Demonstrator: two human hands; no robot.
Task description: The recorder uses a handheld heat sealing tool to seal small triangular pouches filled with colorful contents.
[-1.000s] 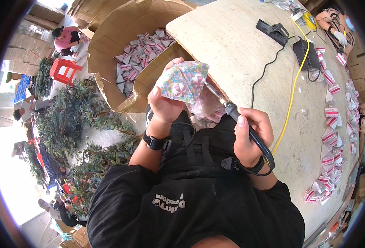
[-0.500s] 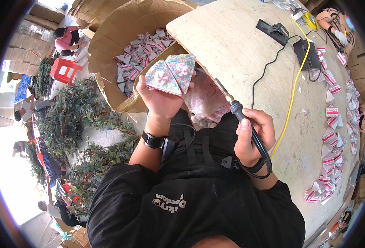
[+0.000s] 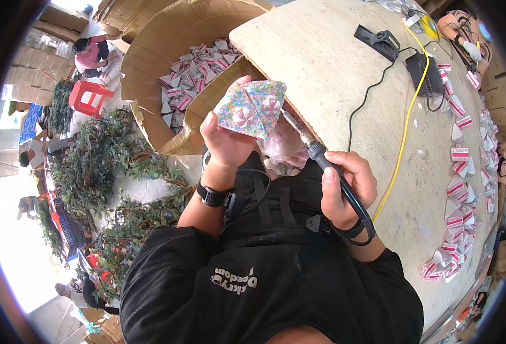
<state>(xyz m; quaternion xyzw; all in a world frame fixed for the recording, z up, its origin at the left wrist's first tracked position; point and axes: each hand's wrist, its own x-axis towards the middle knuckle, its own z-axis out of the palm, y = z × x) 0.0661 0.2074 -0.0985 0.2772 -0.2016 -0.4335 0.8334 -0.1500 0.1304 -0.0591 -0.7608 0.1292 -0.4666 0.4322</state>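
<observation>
My left hand (image 3: 225, 143) is closed round two fake cake slices (image 3: 237, 117), triangular wedges lying side by side with their tops up. Multicoloured sprinkles cover them, and each top bears a pink-and-white swirl. Between the thumb and fingers of my right hand (image 3: 349, 186) is a black-handled soldering iron (image 3: 328, 163). Its metal tip points up and left, right at the edge of the right-hand slice; whether it touches cannot be told. A black cord curls from the handle's rear over my right wrist. Below the slices lies a pinkish clear plastic bag (image 3: 286, 143), partly hidden by the iron.
A large cardboard box (image 3: 144, 74) holds many wrapped cake slices (image 3: 198, 71). On the wooden table (image 3: 322, 57) are an iron stand (image 3: 377, 43), a black power unit (image 3: 425, 77), a yellow cable (image 3: 403, 146) and a row of slices (image 3: 458, 189). Greenery (image 3: 98, 155) and other people are around.
My left hand has tilted and shifted the two slices slightly right and down. My right hand has moved the iron up and left, bringing its tip to the right slice.
</observation>
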